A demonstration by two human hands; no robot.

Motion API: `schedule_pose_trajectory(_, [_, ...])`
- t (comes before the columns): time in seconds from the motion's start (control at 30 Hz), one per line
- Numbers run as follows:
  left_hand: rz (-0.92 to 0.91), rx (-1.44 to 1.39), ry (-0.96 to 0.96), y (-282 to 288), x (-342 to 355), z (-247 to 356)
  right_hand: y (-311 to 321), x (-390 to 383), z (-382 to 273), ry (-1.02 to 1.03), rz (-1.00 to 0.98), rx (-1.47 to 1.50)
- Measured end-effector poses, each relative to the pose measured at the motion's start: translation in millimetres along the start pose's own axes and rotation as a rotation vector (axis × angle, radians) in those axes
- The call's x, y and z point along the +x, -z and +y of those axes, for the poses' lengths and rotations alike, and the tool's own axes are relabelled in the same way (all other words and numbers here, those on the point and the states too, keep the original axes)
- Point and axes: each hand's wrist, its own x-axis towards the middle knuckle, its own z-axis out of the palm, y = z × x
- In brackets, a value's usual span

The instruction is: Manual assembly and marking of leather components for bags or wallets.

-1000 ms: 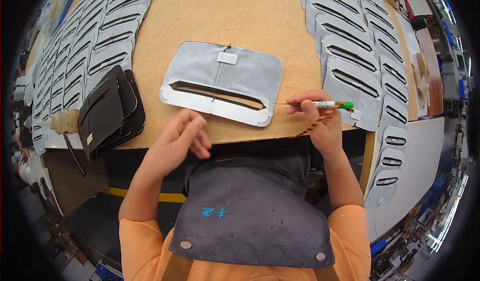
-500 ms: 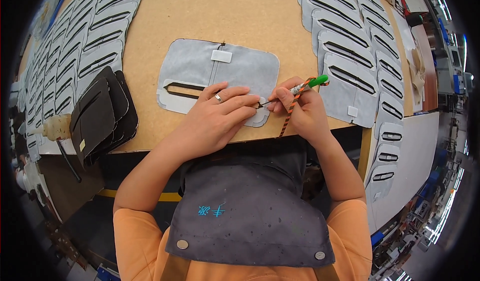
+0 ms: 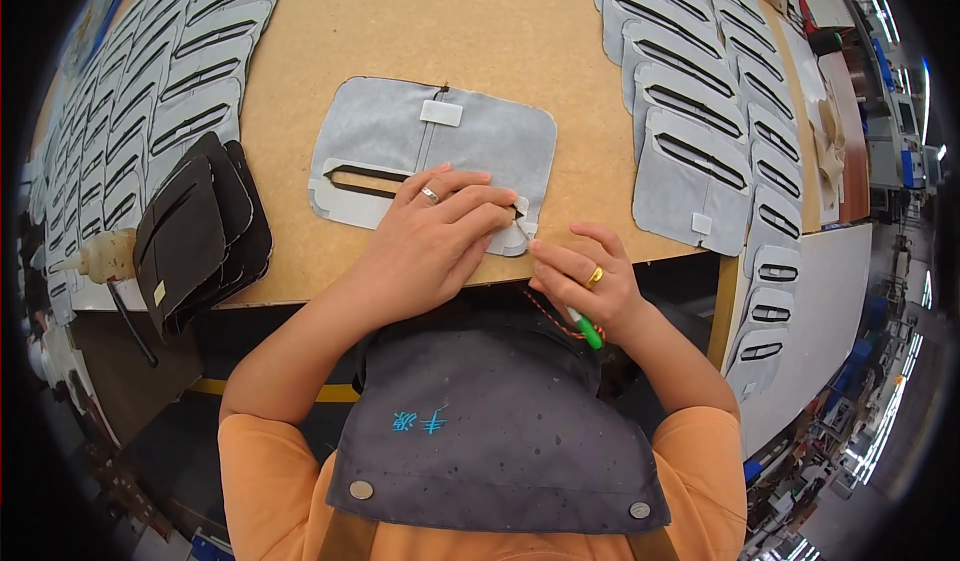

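Note:
A grey fabric panel point(image 3: 490, 136) lies on the table before me, with a long black-edged slot, a white strip along the slot and a small white tab near its top. My left hand point(image 3: 445, 221) lies across the slot's right part, fingers stretched out flat and pressing on the panel. At the panel's lower right corner is my right hand point(image 3: 590, 281), its thumb and forefinger at the edge by a lifted bit of white backing. A slim pen-like tool with a green end point(image 3: 588, 333) is tucked in that hand, its striped cord hanging; its tip is hidden.
Rows of similar grey panels overlap at the left point(image 3: 205, 91) and right point(image 3: 690, 181). Black panels point(image 3: 195, 231) are stacked at the left front, beside a beige bottle point(image 3: 105, 256). The table's front edge runs just under my forearms.
My right hand has moved down and turned, swinging the tool from pointing at the slot's end to lying in the palm. Its fingertips are now at the panel's corner. My left hand stays put.

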Motion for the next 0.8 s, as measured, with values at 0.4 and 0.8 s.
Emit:
schedule_pose_trajectory(0.4, [0.026,0.072,-0.039,0,-2,4,-3,6,-6,-0.258,0.156,0.22])
schedule_pose_trajectory(0.8, [0.048,-0.03,0.016,-3,-6,2,-4,8,-5,-0.446,0.285,0.452])
